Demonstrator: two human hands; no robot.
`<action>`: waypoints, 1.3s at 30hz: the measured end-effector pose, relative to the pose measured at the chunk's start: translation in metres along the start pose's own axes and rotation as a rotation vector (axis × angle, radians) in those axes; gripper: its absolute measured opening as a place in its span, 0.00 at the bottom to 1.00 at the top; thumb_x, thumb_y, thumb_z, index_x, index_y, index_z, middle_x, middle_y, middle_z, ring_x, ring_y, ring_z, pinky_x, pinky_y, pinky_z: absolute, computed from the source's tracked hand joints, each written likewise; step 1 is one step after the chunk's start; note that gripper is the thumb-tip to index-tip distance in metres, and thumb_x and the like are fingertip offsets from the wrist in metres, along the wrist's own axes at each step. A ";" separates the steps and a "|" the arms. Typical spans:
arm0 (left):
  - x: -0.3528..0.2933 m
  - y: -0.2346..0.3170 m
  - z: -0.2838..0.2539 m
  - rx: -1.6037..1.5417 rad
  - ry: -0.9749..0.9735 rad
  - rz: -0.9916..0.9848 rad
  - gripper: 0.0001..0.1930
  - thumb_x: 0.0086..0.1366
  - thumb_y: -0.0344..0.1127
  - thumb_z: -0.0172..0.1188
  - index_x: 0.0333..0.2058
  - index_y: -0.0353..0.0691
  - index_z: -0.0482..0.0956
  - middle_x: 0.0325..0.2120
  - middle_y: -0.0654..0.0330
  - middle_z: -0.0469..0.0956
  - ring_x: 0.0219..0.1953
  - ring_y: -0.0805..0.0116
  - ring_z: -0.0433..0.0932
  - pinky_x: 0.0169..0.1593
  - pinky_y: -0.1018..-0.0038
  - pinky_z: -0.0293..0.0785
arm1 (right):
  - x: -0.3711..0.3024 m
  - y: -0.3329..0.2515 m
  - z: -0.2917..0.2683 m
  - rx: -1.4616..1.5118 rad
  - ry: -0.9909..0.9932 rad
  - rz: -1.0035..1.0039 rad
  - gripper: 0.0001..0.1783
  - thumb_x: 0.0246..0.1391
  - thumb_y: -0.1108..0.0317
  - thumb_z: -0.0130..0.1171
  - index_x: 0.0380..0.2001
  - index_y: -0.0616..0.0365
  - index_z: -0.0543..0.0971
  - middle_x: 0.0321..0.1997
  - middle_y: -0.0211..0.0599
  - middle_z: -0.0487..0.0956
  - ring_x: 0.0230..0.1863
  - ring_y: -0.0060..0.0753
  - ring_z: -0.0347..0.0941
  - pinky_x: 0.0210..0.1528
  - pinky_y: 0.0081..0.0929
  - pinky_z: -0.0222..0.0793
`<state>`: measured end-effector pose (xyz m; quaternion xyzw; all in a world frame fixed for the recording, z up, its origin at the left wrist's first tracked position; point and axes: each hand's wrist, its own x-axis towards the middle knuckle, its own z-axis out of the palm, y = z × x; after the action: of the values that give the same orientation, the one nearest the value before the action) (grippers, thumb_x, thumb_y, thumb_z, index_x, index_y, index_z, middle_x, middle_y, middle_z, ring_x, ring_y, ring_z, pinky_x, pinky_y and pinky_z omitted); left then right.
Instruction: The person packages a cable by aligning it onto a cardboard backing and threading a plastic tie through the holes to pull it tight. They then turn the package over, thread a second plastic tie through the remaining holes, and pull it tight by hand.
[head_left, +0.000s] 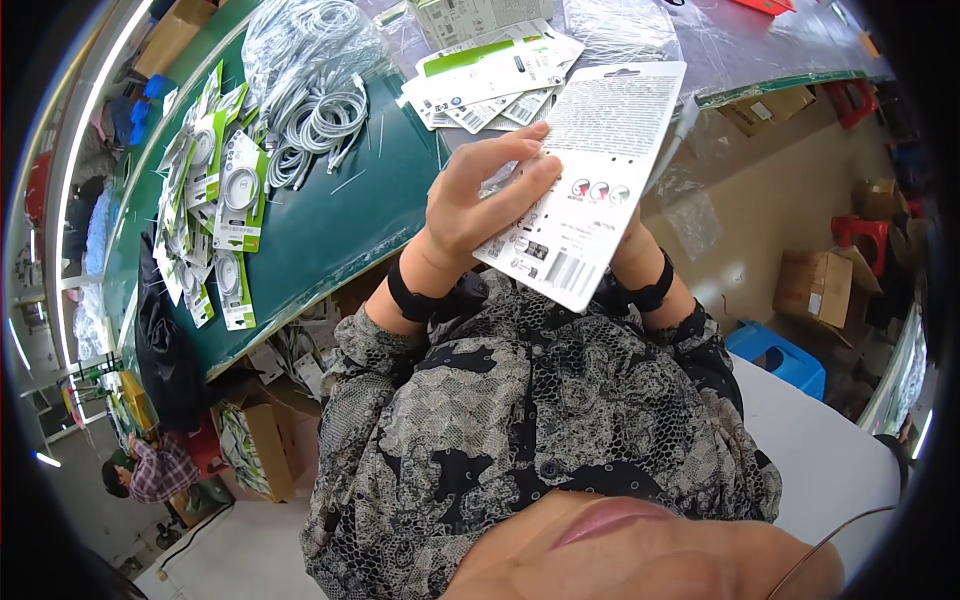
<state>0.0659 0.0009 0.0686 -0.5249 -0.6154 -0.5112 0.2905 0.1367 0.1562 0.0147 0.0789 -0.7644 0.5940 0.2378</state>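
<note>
A white printed packaging card [600, 180] with a hanging slot is held up in front of me, tilted, its text side towards me. My left hand [490, 195] is closed on its left edge, thumb and fingers pinching it. A bit of clear plastic [497, 180] shows between that hand's fingers and palm. My right hand [632, 238] is behind the card's right edge, with its fingers hidden. Just beyond my left hand, several more flat cards [490, 75] lie overlapping on the table.
On the green table [330, 225] are coiled grey-white cables [325, 125], a clear bag of cables [300, 45] and a pile of packed cable cards [240, 190]. A printed box [475, 18] stands at the back. A blue stool [780, 355] and cardboard box [815, 285] are at right.
</note>
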 end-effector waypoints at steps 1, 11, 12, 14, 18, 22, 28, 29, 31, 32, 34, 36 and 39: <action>0.003 0.001 -0.002 0.014 -0.017 0.029 0.18 0.46 0.24 0.66 0.40 0.36 0.80 0.40 0.53 0.72 0.44 0.52 0.78 0.47 0.67 0.79 | -0.001 0.001 -0.001 0.123 -0.010 0.126 0.23 0.44 0.67 0.65 0.46 0.56 0.76 0.49 0.39 0.74 0.51 0.47 0.70 0.51 0.38 0.68; 0.015 0.013 -0.011 -0.075 -0.117 0.033 0.18 0.45 0.23 0.66 0.39 0.37 0.81 0.41 0.53 0.71 0.46 0.49 0.78 0.48 0.66 0.79 | 0.008 -0.011 -0.013 0.107 -0.214 -0.154 0.30 0.47 0.63 0.66 0.54 0.56 0.71 0.58 0.42 0.71 0.58 0.39 0.68 0.59 0.34 0.65; 0.016 0.013 -0.011 -0.083 -0.119 0.044 0.18 0.45 0.22 0.66 0.39 0.37 0.81 0.41 0.53 0.71 0.45 0.49 0.78 0.48 0.66 0.79 | 0.008 -0.012 -0.013 0.202 -0.213 -0.124 0.30 0.48 0.63 0.66 0.55 0.56 0.70 0.58 0.42 0.71 0.58 0.39 0.68 0.59 0.34 0.65; 0.017 0.013 -0.012 -0.095 -0.123 0.068 0.19 0.45 0.22 0.66 0.40 0.37 0.81 0.41 0.52 0.71 0.45 0.49 0.77 0.47 0.65 0.79 | 0.008 -0.009 -0.015 0.297 -0.211 -0.093 0.31 0.48 0.63 0.65 0.56 0.56 0.70 0.58 0.41 0.71 0.58 0.39 0.68 0.59 0.34 0.65; 0.018 0.017 -0.012 -0.120 -0.091 0.053 0.19 0.44 0.21 0.67 0.40 0.37 0.81 0.40 0.52 0.71 0.46 0.49 0.77 0.48 0.65 0.78 | 0.010 0.002 -0.025 -0.019 -0.261 -0.353 0.32 0.51 0.64 0.64 0.58 0.56 0.66 0.60 0.41 0.69 0.59 0.37 0.67 0.59 0.33 0.65; 0.018 0.020 -0.013 -0.172 -0.121 0.023 0.20 0.43 0.21 0.67 0.40 0.37 0.81 0.40 0.52 0.71 0.46 0.50 0.77 0.49 0.65 0.78 | 0.009 -0.003 -0.025 0.320 -0.336 -0.133 0.32 0.52 0.63 0.62 0.59 0.57 0.65 0.60 0.41 0.68 0.59 0.37 0.66 0.58 0.32 0.66; 0.018 0.020 -0.012 -0.173 -0.113 0.036 0.20 0.43 0.21 0.67 0.40 0.38 0.81 0.38 0.53 0.71 0.45 0.49 0.77 0.48 0.65 0.78 | -0.004 0.013 -0.024 0.947 -0.358 0.298 0.31 0.54 0.62 0.60 0.59 0.58 0.65 0.60 0.41 0.68 0.59 0.38 0.67 0.58 0.32 0.66; 0.017 0.019 -0.012 -0.154 -0.119 0.050 0.20 0.43 0.21 0.67 0.40 0.38 0.81 0.38 0.53 0.71 0.45 0.49 0.77 0.48 0.65 0.78 | -0.005 0.018 -0.023 0.865 -0.345 0.314 0.30 0.54 0.62 0.60 0.58 0.58 0.66 0.60 0.41 0.68 0.58 0.38 0.67 0.58 0.33 0.66; 0.016 0.018 -0.013 -0.136 -0.128 0.062 0.20 0.43 0.21 0.67 0.40 0.38 0.81 0.38 0.53 0.71 0.45 0.49 0.77 0.48 0.65 0.78 | -0.009 0.016 -0.032 0.727 -0.321 0.337 0.28 0.53 0.63 0.60 0.57 0.57 0.68 0.59 0.40 0.69 0.58 0.40 0.67 0.58 0.34 0.65; 0.016 0.017 -0.013 -0.131 -0.135 0.065 0.20 0.43 0.21 0.67 0.40 0.38 0.81 0.38 0.53 0.71 0.45 0.49 0.77 0.48 0.65 0.78 | -0.009 0.009 -0.036 0.588 -0.299 0.359 0.27 0.53 0.64 0.61 0.55 0.57 0.69 0.58 0.40 0.70 0.57 0.41 0.68 0.57 0.35 0.65; 0.015 0.016 -0.014 -0.120 -0.149 0.069 0.20 0.43 0.21 0.67 0.39 0.38 0.81 0.38 0.53 0.71 0.44 0.48 0.77 0.48 0.64 0.77 | -0.006 -0.005 -0.040 0.451 -0.277 0.381 0.25 0.52 0.64 0.61 0.54 0.57 0.71 0.57 0.40 0.71 0.57 0.43 0.68 0.57 0.36 0.65; 0.014 0.014 -0.015 -0.113 -0.161 0.069 0.20 0.43 0.22 0.67 0.39 0.37 0.80 0.38 0.53 0.71 0.44 0.48 0.77 0.48 0.64 0.78 | -0.001 -0.019 -0.041 0.520 -0.233 0.691 0.21 0.51 0.67 0.61 0.50 0.57 0.74 0.54 0.39 0.73 0.56 0.45 0.68 0.56 0.38 0.64; 0.014 0.012 -0.013 -0.093 -0.180 0.069 0.20 0.42 0.23 0.67 0.39 0.37 0.80 0.37 0.52 0.71 0.43 0.48 0.78 0.47 0.63 0.78 | 0.008 -0.013 -0.037 0.336 -0.255 0.478 0.18 0.50 0.70 0.62 0.46 0.57 0.75 0.51 0.38 0.74 0.55 0.45 0.69 0.56 0.39 0.64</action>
<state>0.0706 -0.0074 0.0890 -0.6023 -0.5964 -0.4797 0.2267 0.1450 0.1886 0.0366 0.0092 -0.6764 0.7362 -0.0227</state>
